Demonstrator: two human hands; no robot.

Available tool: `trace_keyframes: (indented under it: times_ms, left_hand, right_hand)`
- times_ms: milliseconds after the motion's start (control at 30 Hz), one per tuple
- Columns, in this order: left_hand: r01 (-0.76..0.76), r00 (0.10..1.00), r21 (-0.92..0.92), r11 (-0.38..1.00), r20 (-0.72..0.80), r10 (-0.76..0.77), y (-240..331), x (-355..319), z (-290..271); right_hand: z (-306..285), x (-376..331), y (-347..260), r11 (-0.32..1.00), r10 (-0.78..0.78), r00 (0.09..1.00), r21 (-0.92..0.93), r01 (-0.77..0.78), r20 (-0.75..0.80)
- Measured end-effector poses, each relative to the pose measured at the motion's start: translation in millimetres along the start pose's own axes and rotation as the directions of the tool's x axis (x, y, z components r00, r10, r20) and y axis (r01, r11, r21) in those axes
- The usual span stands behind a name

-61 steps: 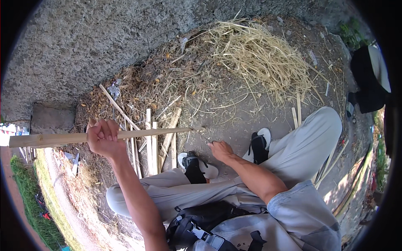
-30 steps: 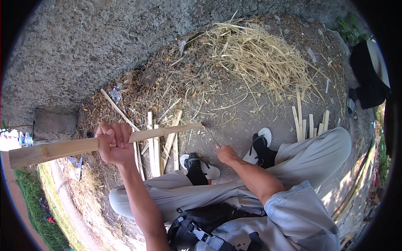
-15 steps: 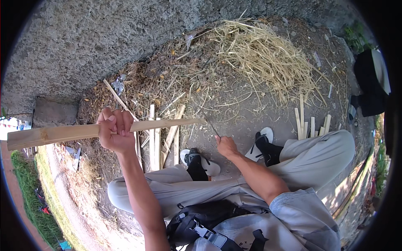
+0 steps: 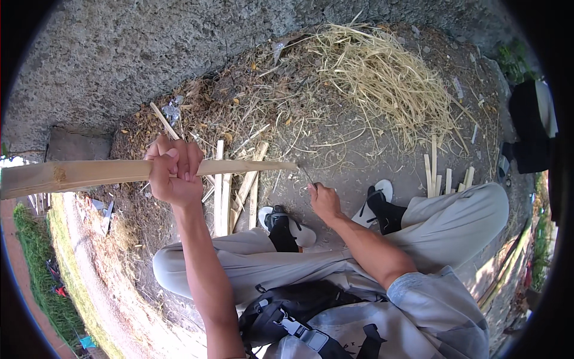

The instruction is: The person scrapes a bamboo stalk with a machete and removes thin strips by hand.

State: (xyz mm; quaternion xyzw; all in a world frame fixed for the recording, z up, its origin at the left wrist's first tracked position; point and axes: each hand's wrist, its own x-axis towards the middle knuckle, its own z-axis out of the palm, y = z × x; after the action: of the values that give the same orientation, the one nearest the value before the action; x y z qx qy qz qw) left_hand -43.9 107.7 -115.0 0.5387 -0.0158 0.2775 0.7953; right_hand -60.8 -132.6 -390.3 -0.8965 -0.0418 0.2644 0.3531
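Note:
A long, pale split bamboo strip (image 4: 107, 172) runs crosswise before me, with a brown node mark near its wide left end. My left hand (image 4: 174, 167) is closed around it, fingers curled over the top. In my right hand (image 4: 326, 201) is a knife (image 4: 307, 175) with a thin dark blade; the fist hides its handle. The blade's tip is beside the strip's narrow right end; whether they touch I cannot tell. Behind the strip, several cut slats (image 4: 225, 203) lie on the ground near my left foot.
A heap of pale shavings (image 4: 388, 84) lies at the far right, below a rough concrete wall (image 4: 149, 48). Shorter slats (image 4: 431, 170) stand near my right knee. My sandalled feet (image 4: 302, 233) rest on bare soil. Dark objects (image 4: 529, 119) are at the right edge.
My left hand and the bamboo strip have risen a little in view and shifted slightly right. My right hand with the knife is also slightly higher. Both grips stay the same.

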Motion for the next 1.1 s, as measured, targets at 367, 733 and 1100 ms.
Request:
trace_keyframes:
  times_ms: [367, 733, 1100]
  left_hand:
    - [-0.029, 0.998, -0.005, 1.000, 0.049, 0.030, -6.2, -2.7, 5.5]
    - [-0.071, 0.972, 0.096, 0.993, -0.216, 0.091, -4.4, -1.4, 11.1]
    - [-0.159, 0.863, 0.253, 0.954, -0.433, 0.259, -9.3, 5.2, 9.5]
  right_hand:
    - [21.1, 8.0, 38.5, 0.984, 0.129, 0.991, -0.130, -0.124, 0.027]
    - [15.4, 6.3, 32.4, 0.976, 0.197, 0.952, -0.144, -0.166, 0.234]
    - [13.4, 6.7, 25.0, 0.987, 0.141, 0.970, -0.109, -0.121, 0.197]
